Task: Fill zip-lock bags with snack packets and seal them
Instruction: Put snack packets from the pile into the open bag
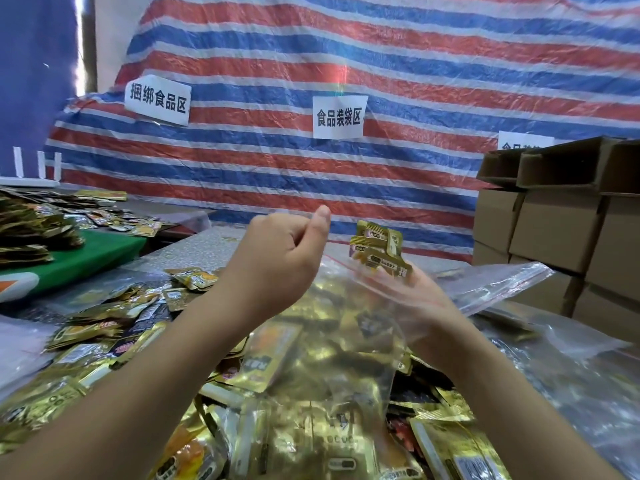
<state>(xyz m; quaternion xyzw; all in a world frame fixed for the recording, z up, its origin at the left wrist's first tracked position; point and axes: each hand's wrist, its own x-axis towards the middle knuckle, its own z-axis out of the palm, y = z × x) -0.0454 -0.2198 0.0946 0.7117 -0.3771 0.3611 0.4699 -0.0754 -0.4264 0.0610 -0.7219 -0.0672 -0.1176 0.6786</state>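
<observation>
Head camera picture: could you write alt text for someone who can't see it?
A person's right hand pushes a bunch of gold snack packets into a clear zip-lock bag, while the left hand pinches the bag's top edge. Loose gold packets cover the table below; a striped tarp with paper signs hangs behind, cardboard boxes at right.

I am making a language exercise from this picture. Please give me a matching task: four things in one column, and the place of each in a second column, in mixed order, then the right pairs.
Things:
1. cardboard boxes
2. green board
3. gold packets
4. zip-lock bag

Places:
A. in the right hand, at the bag's mouth
B. stacked at the right edge
C. on the left, under a pile of packets
D. hanging between the left hand and the right hand

Pairs: 1-B, 2-C, 3-A, 4-D
</observation>
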